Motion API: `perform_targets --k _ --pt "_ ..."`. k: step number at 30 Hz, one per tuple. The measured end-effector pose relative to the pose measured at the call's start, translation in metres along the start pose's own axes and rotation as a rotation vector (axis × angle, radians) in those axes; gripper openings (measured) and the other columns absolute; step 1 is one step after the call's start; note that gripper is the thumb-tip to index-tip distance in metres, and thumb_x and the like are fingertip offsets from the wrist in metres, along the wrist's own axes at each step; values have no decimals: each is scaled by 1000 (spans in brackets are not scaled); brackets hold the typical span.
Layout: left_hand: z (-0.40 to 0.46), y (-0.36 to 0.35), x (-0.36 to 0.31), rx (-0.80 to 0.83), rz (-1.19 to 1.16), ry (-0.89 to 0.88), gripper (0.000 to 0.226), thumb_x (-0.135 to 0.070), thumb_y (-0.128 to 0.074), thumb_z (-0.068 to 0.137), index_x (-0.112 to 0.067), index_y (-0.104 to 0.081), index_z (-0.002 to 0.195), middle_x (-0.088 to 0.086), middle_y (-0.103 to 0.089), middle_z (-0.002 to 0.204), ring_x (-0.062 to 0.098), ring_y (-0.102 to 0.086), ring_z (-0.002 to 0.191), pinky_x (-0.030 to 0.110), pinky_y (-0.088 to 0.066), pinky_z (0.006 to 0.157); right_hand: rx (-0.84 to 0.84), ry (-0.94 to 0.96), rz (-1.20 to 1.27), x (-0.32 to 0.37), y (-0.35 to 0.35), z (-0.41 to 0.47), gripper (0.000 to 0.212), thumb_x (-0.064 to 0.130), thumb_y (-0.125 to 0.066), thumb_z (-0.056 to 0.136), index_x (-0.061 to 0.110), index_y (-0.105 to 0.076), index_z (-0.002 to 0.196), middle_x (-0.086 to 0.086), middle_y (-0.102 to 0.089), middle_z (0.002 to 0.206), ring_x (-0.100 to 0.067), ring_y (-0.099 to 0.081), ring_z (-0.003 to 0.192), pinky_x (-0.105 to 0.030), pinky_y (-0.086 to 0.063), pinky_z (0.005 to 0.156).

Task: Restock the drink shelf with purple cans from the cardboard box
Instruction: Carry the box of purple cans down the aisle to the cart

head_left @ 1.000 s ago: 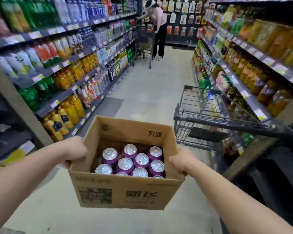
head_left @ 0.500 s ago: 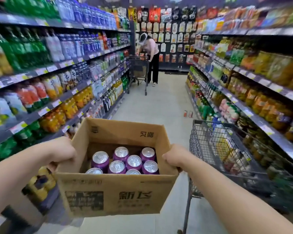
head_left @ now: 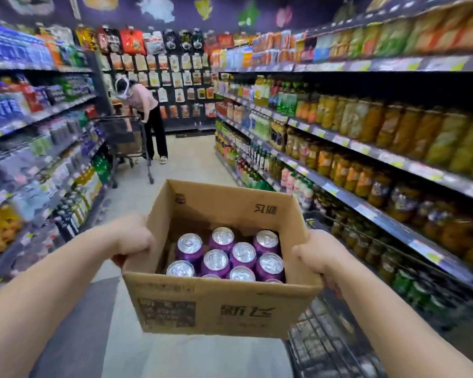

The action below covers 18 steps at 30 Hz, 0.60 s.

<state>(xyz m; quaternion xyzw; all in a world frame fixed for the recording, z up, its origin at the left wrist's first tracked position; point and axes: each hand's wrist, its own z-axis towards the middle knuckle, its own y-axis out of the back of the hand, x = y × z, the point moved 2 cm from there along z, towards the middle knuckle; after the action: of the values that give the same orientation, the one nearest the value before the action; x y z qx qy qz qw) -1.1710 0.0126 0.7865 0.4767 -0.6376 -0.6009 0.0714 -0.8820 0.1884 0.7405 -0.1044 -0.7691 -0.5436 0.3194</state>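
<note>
Open brown cardboard box (head_left: 219, 309) held up in the aisle, left hand (head_left: 133, 238) and right hand (head_left: 316, 253) clamped over its side walls, purple aluminium cans (head_left: 230, 255) upright inside — wire shopping cart (head_left: 325, 347) just right of the box.

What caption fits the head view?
Both hands, left and right, carry a cardboard box of purple cans down a supermarket aisle.

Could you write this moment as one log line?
stage: carrying | left hand: gripping cardboard box | right hand: gripping box | purple cans: inside, upright
</note>
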Motion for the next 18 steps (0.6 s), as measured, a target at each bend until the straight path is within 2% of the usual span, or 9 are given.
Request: perform_targets --k 2,4,7,10,12,14,18 --pt "32 -1 -35 21 -1 -53 21 -1 -66 74 0 -57 93 18 -64 71 24 -61 43 24 -43 31 -64 -48 -5 -2 23 21 16 23 -57 84 12 -68 87 -9 -72 83 -28 -69 76 -39 -58 69" --pt "61 -6 -67 48 13 -110 12 -1 -65 77 -6 -56 82 17 -64 74 27 -65 54 29 -50 36 -125 -91 -5 -7 43 39 14 23 -57 85 13 -67 86 -9 -71 81 -29 -70 75 -42 -59 70" --pt "105 -13 -112 94 18 -208 16 0 -64 79 -10 -53 73 17 -65 72 29 -67 56 36 -56 41 -201 -173 -10 -17 68 57 15 24 -55 87 14 -65 90 -7 -70 83 -28 -69 78 -44 -59 75" --pt "148 -25 -152 154 35 -296 9 0 -64 79 -4 -58 84 19 -66 74 29 -67 54 28 -49 35 -259 -254 -27 -30 84 72 20 25 -53 88 12 -67 92 -7 -69 86 -27 -67 81 -40 -55 77" --pt "180 -37 -178 211 49 -349 21 -3 -65 79 -2 -59 99 21 -68 80 32 -69 58 27 -47 37 -298 -318 -22 -38 91 82 20 25 -54 89 12 -67 94 -8 -70 90 -27 -67 84 -41 -56 81" --pt "209 -50 -203 268 64 -408 26 -4 -65 79 0 -59 104 22 -68 82 34 -69 59 28 -48 36 -339 -398 -13 -46 96 92 20 26 -54 90 12 -67 97 -8 -70 92 -27 -67 85 -44 -57 83" --pt "259 -77 -255 357 107 -543 15 -3 -66 79 1 -60 93 21 -68 79 32 -68 56 27 -46 34 -419 -525 18 -57 93 109 14 29 -54 91 18 -58 99 -3 -65 94 -22 -62 80 -32 -52 64"
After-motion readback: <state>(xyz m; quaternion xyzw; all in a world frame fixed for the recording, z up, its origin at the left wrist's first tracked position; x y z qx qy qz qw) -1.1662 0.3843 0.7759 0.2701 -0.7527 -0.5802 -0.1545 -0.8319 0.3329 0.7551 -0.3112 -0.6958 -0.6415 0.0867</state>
